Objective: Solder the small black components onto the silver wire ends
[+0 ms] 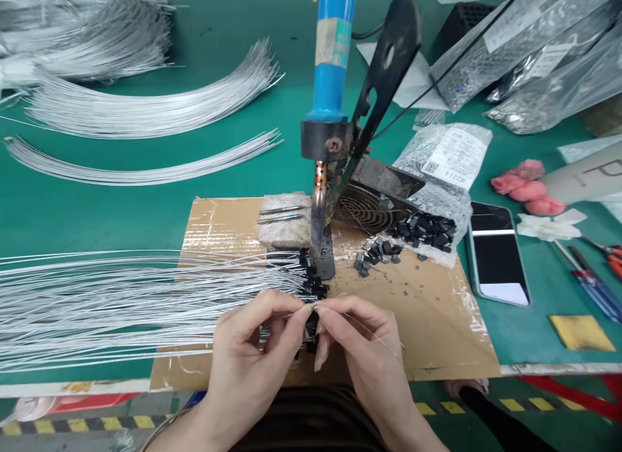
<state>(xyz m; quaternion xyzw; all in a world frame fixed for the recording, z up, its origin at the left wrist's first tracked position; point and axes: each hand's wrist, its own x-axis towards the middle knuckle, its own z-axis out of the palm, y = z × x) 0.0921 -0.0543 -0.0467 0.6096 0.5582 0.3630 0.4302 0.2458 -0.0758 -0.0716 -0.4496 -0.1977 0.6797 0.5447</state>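
My left hand (260, 342) is closed in a pinch, thumb and forefinger tips together; the tiny piece between them is hidden. Touching it tip to tip, my right hand (364, 348) pinches a thin wire (372, 334) that trails back over its fingers. Beneath and left of both hands lies a spread of white wires (121, 303). Small black connector housings (315, 287) sit at their right ends, partly covered by my fingers. Just beyond stands a blue-handled soldering iron (333, 70), held tip down in a black metal stand (383, 70).
A cardboard sheet (427, 322) lies under the work. Loose black housings (374, 254) spill near an open plastic bag (444, 160). A round-grilled fan (364, 206) stands behind. Wire bundles (146, 112) lie far left. A phone (498, 254) and a yellow sponge (582, 333) are at right.
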